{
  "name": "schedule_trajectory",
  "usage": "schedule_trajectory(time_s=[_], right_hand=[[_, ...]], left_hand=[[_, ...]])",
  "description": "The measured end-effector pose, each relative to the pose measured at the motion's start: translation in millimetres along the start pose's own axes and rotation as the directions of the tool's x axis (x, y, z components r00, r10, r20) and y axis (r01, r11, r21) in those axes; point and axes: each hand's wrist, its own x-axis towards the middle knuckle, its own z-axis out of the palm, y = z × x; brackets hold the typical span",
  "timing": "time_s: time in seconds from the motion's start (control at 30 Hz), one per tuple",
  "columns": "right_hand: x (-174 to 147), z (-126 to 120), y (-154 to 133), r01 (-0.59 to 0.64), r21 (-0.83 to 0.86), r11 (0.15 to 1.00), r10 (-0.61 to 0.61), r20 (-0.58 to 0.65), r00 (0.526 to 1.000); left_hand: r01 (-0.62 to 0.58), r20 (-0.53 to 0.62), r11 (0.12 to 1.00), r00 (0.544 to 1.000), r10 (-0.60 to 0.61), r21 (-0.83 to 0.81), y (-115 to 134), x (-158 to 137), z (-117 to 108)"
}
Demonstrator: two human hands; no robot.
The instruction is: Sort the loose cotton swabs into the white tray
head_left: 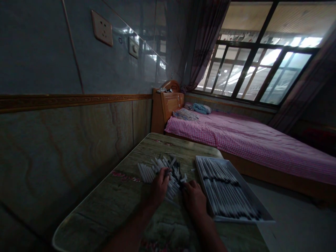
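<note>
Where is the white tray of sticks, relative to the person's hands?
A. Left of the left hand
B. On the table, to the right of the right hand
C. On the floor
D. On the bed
B: the white tray lies on the table, just right of the right hand.

Both forearms reach forward, hands close together, palms down. The left hand pinches with curled fingers; the right hand lies loosely curled.

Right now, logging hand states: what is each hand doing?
Left hand: closed on a thin stick above the loose pile.
Right hand: resting on the pile; grip cannot be told.
</note>
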Motion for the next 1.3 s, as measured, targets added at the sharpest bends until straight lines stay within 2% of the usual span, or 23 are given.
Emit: schedule_trajectory(time_s=[0.17, 0.33, 0.47, 0.57, 0.63, 0.7, 0.77, 0.87, 0.97, 1.07, 1.2, 1.3], right_hand=[[2.8, 2.6, -3.5, -0.031, -0.037, 0.999, 0.031, -0.006, 1.000], [4.1, 3.3, -5.4, -0.078, -0.089, 0.993, 0.080, 0.019, 0.997], [4.3, 5.2, -5.7, -0.069, -0.098, 0.993, 0.070, 0.006, 0.998], [3.1, 8.6, -1.9, -0.083, -0.012, 0.996, 0.083, -0.057, 0.995], [2.4, 10.7, 2.4, -0.077, 0.154, 0.985, 0.095, -0.115, 0.989], [2.5, 11.7, 7.1, -0.048, 0.385, 0.922, 0.123, -0.172, 0.977], [3.7, 11.8, 11.1, -0.026, 0.591, 0.807, 0.175, -0.198, 0.964], [7.2, 11.1, 14.2, -0.047, 0.772, 0.634, 0.282, -0.174, 0.944], [10.9, 11.1, 14.0, -0.067, 0.864, 0.499, 0.374, -0.145, 0.916], [13.1, 11.7, 12.6, -0.054, 0.914, 0.402, 0.419, -0.131, 0.899], [12.8, 10.5, 11.5, -0.044, 0.942, 0.332, 0.420, -0.106, 0.901], [11.5, 8.4, 10.9, -0.033, 0.949, 0.312, 0.407, -0.103, 0.907]], left_hand=[[-0.026, 0.012, 0.996, 1.000, 0.026, 0.082, -1.1, 1.4, -1.3], [-0.063, 0.022, 0.994, 0.998, 0.061, 0.089, -7.3, 2.9, 2.4], [-0.089, 0.042, 0.991, 0.995, 0.085, 0.100, -6.6, 2.1, 2.8], [-0.108, 0.062, 0.987, 0.993, 0.101, 0.121, -5.1, 2.0, 1.9], [-0.127, 0.080, 0.982, 0.990, 0.117, 0.139, -4.6, 2.4, 1.0], [-0.157, 0.104, 0.975, 0.985, 0.141, 0.158, -4.5, 3.0, -0.1], [-0.188, 0.127, 0.967, 0.978, 0.167, 0.172, -4.3, 3.6, -1.6], [-0.237, 0.175, 0.952, 0.963, 0.204, 0.195, -2.4, 3.9, -4.2], [-0.278, 0.232, 0.933, 0.946, 0.225, 0.229, 1.1, 3.6, -6.6], [-0.304, 0.278, 0.914, 0.933, 0.228, 0.270, 3.1, 3.2, -7.7], [-0.319, 0.307, 0.897, 0.925, 0.224, 0.305, 1.9, 2.9, -7.5], [-0.323, 0.316, 0.896, 0.922, 0.224, 0.304, 1.3, 2.6, -7.6]])
